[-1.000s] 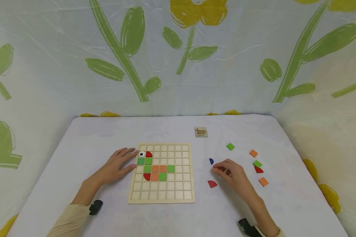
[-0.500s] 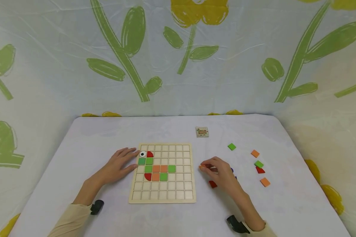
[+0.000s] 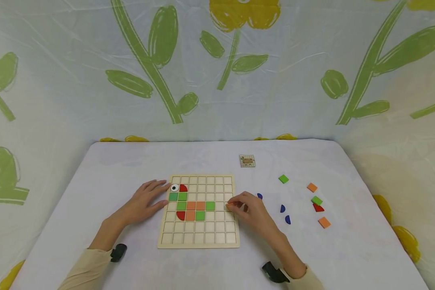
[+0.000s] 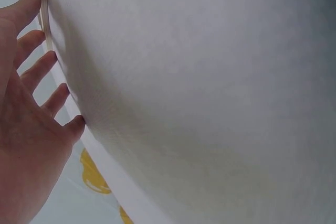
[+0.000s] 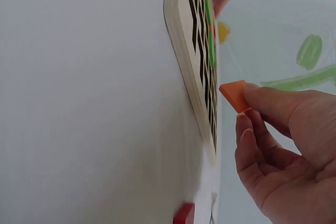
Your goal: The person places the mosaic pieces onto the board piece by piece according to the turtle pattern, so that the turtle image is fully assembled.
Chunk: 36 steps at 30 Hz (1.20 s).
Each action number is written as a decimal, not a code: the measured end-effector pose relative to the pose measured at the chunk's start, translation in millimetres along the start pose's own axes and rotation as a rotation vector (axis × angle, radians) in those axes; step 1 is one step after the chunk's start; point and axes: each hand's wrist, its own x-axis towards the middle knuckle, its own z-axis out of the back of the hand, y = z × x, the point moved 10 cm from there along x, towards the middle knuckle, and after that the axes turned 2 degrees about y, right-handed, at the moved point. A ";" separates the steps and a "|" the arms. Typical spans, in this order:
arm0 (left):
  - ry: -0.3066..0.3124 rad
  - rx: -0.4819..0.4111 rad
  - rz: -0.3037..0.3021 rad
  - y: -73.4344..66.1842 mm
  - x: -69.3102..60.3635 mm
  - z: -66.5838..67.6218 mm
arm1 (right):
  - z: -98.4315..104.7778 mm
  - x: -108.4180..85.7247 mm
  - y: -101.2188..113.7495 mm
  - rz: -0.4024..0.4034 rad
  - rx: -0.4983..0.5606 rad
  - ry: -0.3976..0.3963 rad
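Note:
An orange tile (image 5: 235, 94) is pinched between thumb and fingers of my right hand (image 3: 253, 211), which hovers over the right edge of the wooden grid board (image 3: 199, 245). My left hand (image 3: 143, 203) rests at the board's left edge, fingers spread and relaxed, as the left wrist view also shows. In the board's cells lie a round eye piece (image 3: 174, 188), red rounded pieces (image 3: 181, 216), a teal tile (image 3: 172, 196), several green tiles (image 3: 210, 206) and orange tiles (image 3: 190, 206).
Right of the board lie blue half-round pieces (image 3: 282, 208), green tiles (image 3: 283, 179), orange tiles (image 3: 324, 222) and a red piece (image 3: 318, 207). A small patterned card (image 3: 247, 161) lies behind the board. In the right wrist view a red piece (image 5: 184, 214) shows near the bottom.
My right hand has moved left from the loose pieces to the board's right edge, carrying the orange tile. Blue pieces it had covered now show. My left hand stays at the board's left edge.

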 end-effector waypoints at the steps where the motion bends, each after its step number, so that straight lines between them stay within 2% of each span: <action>1: -0.001 0.000 -0.002 -0.1 0.0 0.1 | -3.4 1.0 2.2 0.005 0.012 0.010; 12: -0.014 -0.004 -0.010 -0.2 0.4 0.1 | -36.0 10.9 10.3 -0.027 0.088 0.117; 20: -0.014 -0.001 -0.006 0.9 1.3 -1.0 | -48.9 12.8 16.7 -0.029 0.102 0.150; 24: -0.010 0.004 -0.001 1.0 1.3 -0.8 | -55.2 13.3 15.3 -0.067 0.132 0.185; 28: -0.008 0.003 0.002 1.4 1.2 -0.6 | -59.7 13.1 14.5 -0.086 0.112 0.216; 36: -0.005 0.007 0.006 4.9 0.5 -2.6 | -59.2 13.2 20.8 -0.042 0.031 0.208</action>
